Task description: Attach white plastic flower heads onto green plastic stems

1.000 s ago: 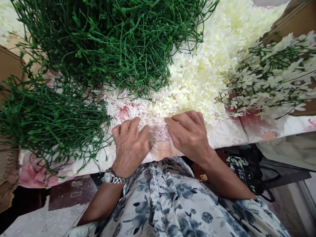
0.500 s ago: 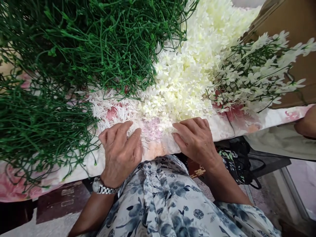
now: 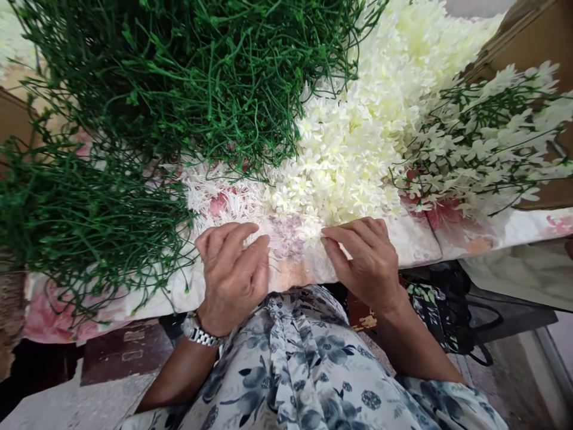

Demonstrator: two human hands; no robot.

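Note:
My left hand [image 3: 235, 272], with a metal watch on the wrist, is curled palm down over the cloth's front edge, thumb and forefinger tips close together. Anything small between them is hidden. Just beyond it lie white spiky plastic pieces [image 3: 233, 200]. My right hand [image 3: 364, 263] has its thumb and forefinger pinched at the edge of a white artificial flower [image 3: 312, 234]. Past that hand spreads a heap of cream-white flower heads [image 3: 344, 167]. A big pile of green plastic stems [image 3: 192, 89] lies behind my left hand, and a smaller bunch of green stems [image 3: 98, 215] lies to its left.
Finished-looking sprays of white flowers on green stems [image 3: 483, 143] lie at the right, against a cardboard box [image 3: 528, 45]. The table has a floral cloth [image 3: 67, 310]. Below its edge at right hangs a black bag [image 3: 441, 310].
The view has shifted slightly, so everything appears further right. Both hands stay at the cloth's front edge in nearly the same pose, with small finger movements.

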